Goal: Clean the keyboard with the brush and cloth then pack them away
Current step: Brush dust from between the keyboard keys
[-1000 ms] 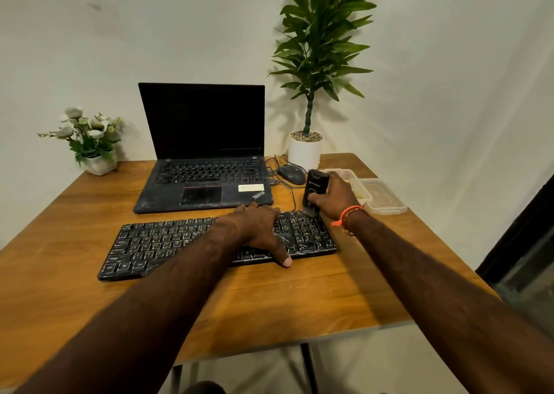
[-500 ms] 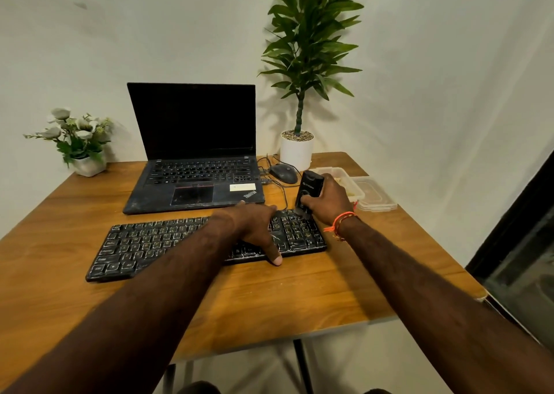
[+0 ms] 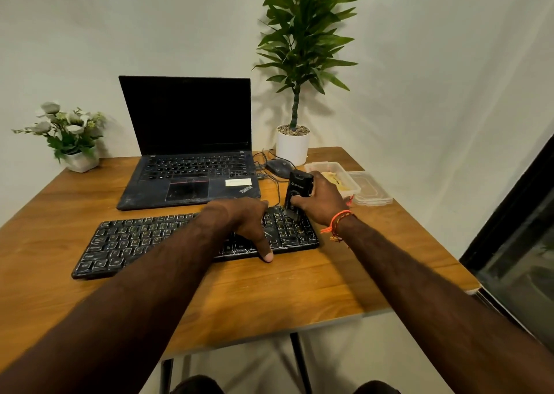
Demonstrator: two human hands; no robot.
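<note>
Brushing keyboard (image 3: 144,240), right hand (image 3: 322,203) gripping brush (image 3: 298,191)

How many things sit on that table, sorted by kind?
Keyboards: 1, keyboard
Laptops: 1, laptop
Mice: 1, mouse
Potted plants: 2, tall plant, flower pot
Plastic containers: 1, container
Loose lids: 1, lid
Cleaning tools: 1, brush, held by the right hand
Total: 8

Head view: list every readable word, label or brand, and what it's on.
"ThinkPad": palm rest of the laptop, lower right corner.
White sticker on the palm rest: print too small to read.
Logo on the black brush in the right hand: blurred, unreadable.
Keyboard key legends: too small to read.
</note>
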